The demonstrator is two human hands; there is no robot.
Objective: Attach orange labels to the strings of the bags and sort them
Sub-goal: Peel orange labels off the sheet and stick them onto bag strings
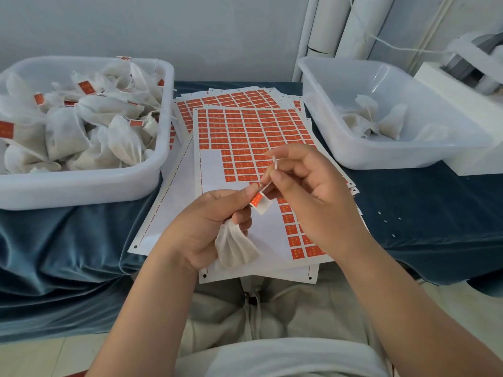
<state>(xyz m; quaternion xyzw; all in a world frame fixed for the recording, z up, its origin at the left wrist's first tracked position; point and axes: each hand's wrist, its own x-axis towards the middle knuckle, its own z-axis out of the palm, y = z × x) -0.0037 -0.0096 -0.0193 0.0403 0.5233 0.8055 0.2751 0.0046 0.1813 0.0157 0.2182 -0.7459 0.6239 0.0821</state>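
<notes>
Closest to you is your lap, with your white shirt (294, 357) and pale trousers (285, 317). Just past that, your two hands are up over the front edge of the table, almost touching. Your left hand (209, 227) is curled round a small white bag (235, 248). The bag hangs down out of your palm, and your thumb and first finger pinch up by the orange label (260, 202). The label sits between your two hands. One part of it is orange and the other part is white. Your right hand (307, 191) pinches the thin white string (273, 165) with its thumb and first finger, and its other fingers are loosely bent. The string runs from the label up to a little loop above your right fingers. Under your hands lies a pile of white sheets (245, 131) covered in rows of orange labels. The top sheet has a bare white patch on its left and near side. The sheets lie on a dark blue cloth (68, 254) that covers the table and hangs down in folds. On your left stands a white tub (81, 186) heaped with bags (68, 131), and many of them have orange labels on them. On your right stands another white tub (381, 159) with just a few bags (375, 121) at the bottom. Beside it, at the far right, is a white machine (476, 63). Behind it all are white pipes (326, 28) and a pale wall.
</notes>
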